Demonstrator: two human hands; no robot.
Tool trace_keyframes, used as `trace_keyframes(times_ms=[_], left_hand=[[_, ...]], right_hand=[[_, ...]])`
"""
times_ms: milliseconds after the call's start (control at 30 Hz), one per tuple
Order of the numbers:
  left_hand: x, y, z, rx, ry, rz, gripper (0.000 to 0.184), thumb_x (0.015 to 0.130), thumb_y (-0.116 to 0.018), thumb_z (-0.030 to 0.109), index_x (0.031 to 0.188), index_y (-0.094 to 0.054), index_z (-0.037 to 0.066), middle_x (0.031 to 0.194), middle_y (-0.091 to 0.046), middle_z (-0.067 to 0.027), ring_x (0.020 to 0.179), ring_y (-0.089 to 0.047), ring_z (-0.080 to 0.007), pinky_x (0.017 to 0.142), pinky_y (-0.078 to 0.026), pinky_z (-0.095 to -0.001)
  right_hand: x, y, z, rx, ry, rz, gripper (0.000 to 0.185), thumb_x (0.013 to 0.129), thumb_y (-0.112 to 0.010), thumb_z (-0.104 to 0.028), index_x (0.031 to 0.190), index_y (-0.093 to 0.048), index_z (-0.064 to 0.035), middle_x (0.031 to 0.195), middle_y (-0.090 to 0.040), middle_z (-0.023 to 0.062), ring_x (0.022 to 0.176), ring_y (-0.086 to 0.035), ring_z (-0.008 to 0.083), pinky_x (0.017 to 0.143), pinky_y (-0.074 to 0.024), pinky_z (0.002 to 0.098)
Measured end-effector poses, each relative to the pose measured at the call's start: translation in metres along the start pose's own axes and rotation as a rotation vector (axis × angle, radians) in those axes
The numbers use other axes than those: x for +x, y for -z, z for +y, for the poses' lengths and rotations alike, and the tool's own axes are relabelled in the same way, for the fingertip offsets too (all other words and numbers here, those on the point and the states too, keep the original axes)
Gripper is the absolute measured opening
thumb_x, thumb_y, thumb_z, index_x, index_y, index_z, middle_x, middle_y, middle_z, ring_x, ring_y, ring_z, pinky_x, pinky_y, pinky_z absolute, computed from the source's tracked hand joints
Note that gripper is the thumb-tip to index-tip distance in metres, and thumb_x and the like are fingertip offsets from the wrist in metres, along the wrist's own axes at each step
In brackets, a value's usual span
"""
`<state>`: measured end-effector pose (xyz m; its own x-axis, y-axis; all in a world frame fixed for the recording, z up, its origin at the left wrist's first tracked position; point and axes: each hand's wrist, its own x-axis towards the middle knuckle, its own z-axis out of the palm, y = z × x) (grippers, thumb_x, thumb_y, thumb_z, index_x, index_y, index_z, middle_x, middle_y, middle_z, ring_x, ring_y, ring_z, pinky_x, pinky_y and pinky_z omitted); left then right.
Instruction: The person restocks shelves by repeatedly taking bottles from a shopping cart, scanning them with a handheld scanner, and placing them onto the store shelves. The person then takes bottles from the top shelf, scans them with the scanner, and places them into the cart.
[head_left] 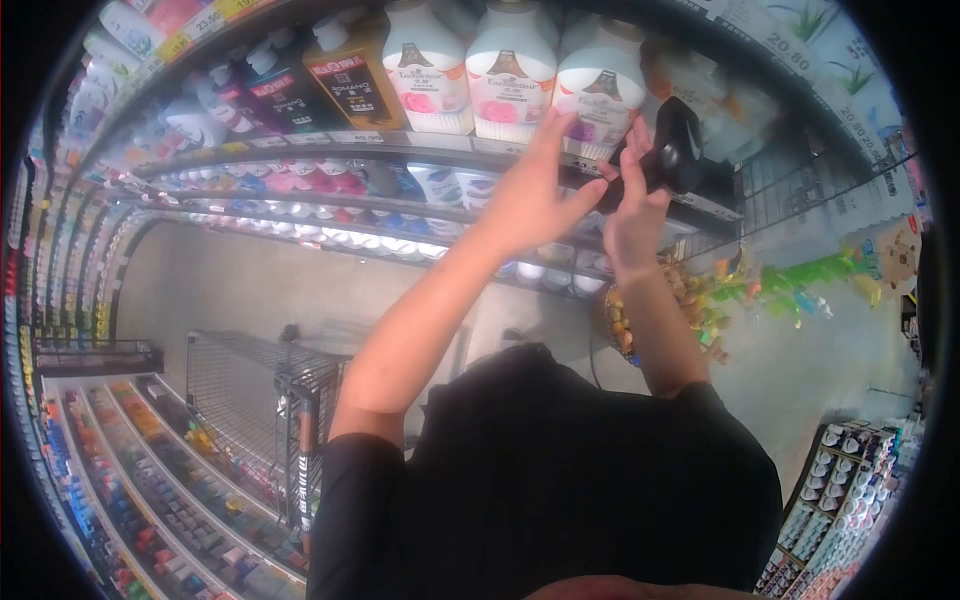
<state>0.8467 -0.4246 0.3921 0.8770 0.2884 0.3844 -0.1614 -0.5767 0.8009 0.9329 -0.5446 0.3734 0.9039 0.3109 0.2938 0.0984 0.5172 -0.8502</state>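
Note:
Three white Enchanteur bottles with pink or purple flower labels stand on the upper shelf. My left hand (535,195) reaches up with fingers stretched and thumb apart, its fingertips at the lower left of the rightmost white bottle (602,85). At that bottle's lower right is my right hand (635,205), fingers extended upward. Whether either hand presses on the bottle I cannot tell. A glossy black rounded object (680,145) sits just right of my right fingers; its kind is unclear. The middle white bottle (510,80) stands left of my left fingertips.
Dark Romano bottles (350,85) stand farther left on the shelf. Tubes (437,185) fill the shelf below. A wire shopping cart (250,390) stands on the floor behind my left arm. A basket of brownish items (622,325) is beyond my right forearm, near green hanging decorations (790,280).

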Motion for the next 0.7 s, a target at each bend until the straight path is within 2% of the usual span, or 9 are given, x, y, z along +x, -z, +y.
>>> trace_keyframes(times_ms=[33, 167, 200, 300, 433, 600, 633, 667, 700], left_hand=[[-0.001, 0.002, 0.000, 0.011, 0.004, 0.001, 0.079, 0.087, -0.073, 0.031, 0.149, -0.033, 0.001, 0.150, -0.038, -0.0274, 0.141, -0.038, -0.0370, 0.114, -0.033, -0.0419], [-0.018, 0.006, -0.003, -0.076, 0.044, -0.012, 0.072, 0.088, -0.072, 0.029, 0.146, -0.039, 0.001, 0.148, -0.043, -0.0234, 0.135, -0.046, -0.0341, 0.111, -0.037, -0.0421], [-0.028, 0.008, -0.004, -0.042, 0.045, 0.013, 0.066, 0.089, -0.071, 0.025, 0.144, -0.042, 0.002, 0.144, -0.048, -0.0195, 0.131, -0.050, -0.0300, 0.109, -0.040, -0.0421], [-0.062, 0.023, -0.004, -0.054, 0.008, 0.055, 0.059, 0.090, -0.070, 0.017, 0.142, -0.046, 0.004, 0.141, -0.051, -0.0170, 0.128, -0.053, -0.0270, 0.107, -0.042, -0.0408], [-0.108, 0.036, -0.028, -0.175, 0.164, 0.167, 0.049, 0.093, -0.066, 0.010, 0.139, -0.048, 0.004, 0.136, -0.055, -0.0133, 0.124, -0.056, -0.0237, 0.105, -0.043, -0.0385], [-0.188, 0.050, -0.072, -0.124, 0.376, 0.274, 0.037, 0.095, -0.064, 0.008, 0.130, -0.056, 0.001, 0.125, -0.063, -0.0102, 0.116, -0.061, -0.0196, 0.101, -0.047, -0.0347], [-0.213, 0.052, -0.081, -0.090, 0.439, 0.302, 0.036, 0.095, -0.065, 0.008, 0.129, -0.057, 0.001, 0.123, -0.064, -0.0098, 0.114, -0.062, -0.0190, 0.100, -0.047, -0.0342], [-0.237, 0.051, -0.085, -0.129, 0.514, 0.368, 0.032, 0.095, -0.064, 0.008, 0.126, -0.059, 0.001, 0.120, -0.066, -0.0081, 0.110, -0.063, -0.0170, 0.099, -0.048, -0.0331], [-0.262, 0.050, -0.090, -0.194, 0.627, 0.435, 0.031, 0.096, -0.063, 0.007, 0.127, -0.059, 0.000, 0.119, -0.066, -0.0081, 0.110, -0.063, -0.0163, 0.099, -0.048, -0.0319]], right_hand=[[-0.004, 0.000, 0.001, 0.007, 0.035, 0.000, 0.052, 0.099, -0.054, -0.006, 0.147, -0.035, -0.0015, 0.154, -0.038, 0.0164, 0.138, -0.042, 0.0233, 0.094, -0.0499, 0.0329], [-0.006, 0.015, -0.002, -0.012, -0.006, -0.024, 0.055, 0.098, -0.055, -0.006, 0.148, -0.033, -0.0023, 0.153, -0.039, 0.0171, 0.142, -0.038, 0.0256, 0.094, -0.0510, 0.0342], [-0.006, 0.018, -0.003, -0.008, -0.015, -0.014, 0.055, 0.098, -0.055, -0.006, 0.148, -0.033, -0.0021, 0.153, -0.039, 0.0174, 0.142, -0.038, 0.0261, 0.094, -0.0512, 0.0346], [-0.013, 0.022, -0.003, -0.103, -0.001, 0.021, 0.057, 0.099, -0.052, -0.008, 0.150, -0.028, 0.0000, 0.152, -0.038, 0.0210, 0.143, -0.035, 0.0306, 0.097, -0.0499, 0.0380], [-0.012, 0.020, 0.001, -0.071, 0.025, -0.011, 0.057, 0.097, -0.059, -0.007, 0.148, -0.035, -0.0028, 0.152, -0.041, 0.0163, 0.140, -0.040, 0.0258, 0.096, -0.0517, 0.0376], [-0.014, 0.010, 0.000, -0.046, 0.006, -0.020, 0.054, 0.095, -0.060, -0.007, 0.144, -0.041, 0.0073, 0.154, -0.039, 0.0143, 0.137, -0.044, 0.0208, 0.101, -0.0483, 0.0355], [-0.022, 0.011, 0.009, -0.073, 0.060, 0.021, 0.057, 0.096, -0.059, -0.012, 0.145, -0.038, 0.0079, 0.155, -0.037, 0.0152, 0.139, -0.042, 0.0218, 0.103, -0.0468, 0.0370], [-0.031, 0.010, 0.010, -0.145, 0.177, -0.057, 0.062, 0.097, -0.058, -0.020, 0.147, -0.035, 0.0079, 0.155, -0.037, 0.0169, 0.140, -0.039, 0.0233, 0.104, -0.0451, 0.0381], [-0.041, 0.004, 0.010, -0.218, 0.180, -0.088, 0.055, 0.098, -0.054, -0.021, 0.144, -0.037, 0.0045, 0.154, -0.036, 0.0189, 0.143, -0.037, 0.0295, 0.106, -0.0453, 0.0407]])
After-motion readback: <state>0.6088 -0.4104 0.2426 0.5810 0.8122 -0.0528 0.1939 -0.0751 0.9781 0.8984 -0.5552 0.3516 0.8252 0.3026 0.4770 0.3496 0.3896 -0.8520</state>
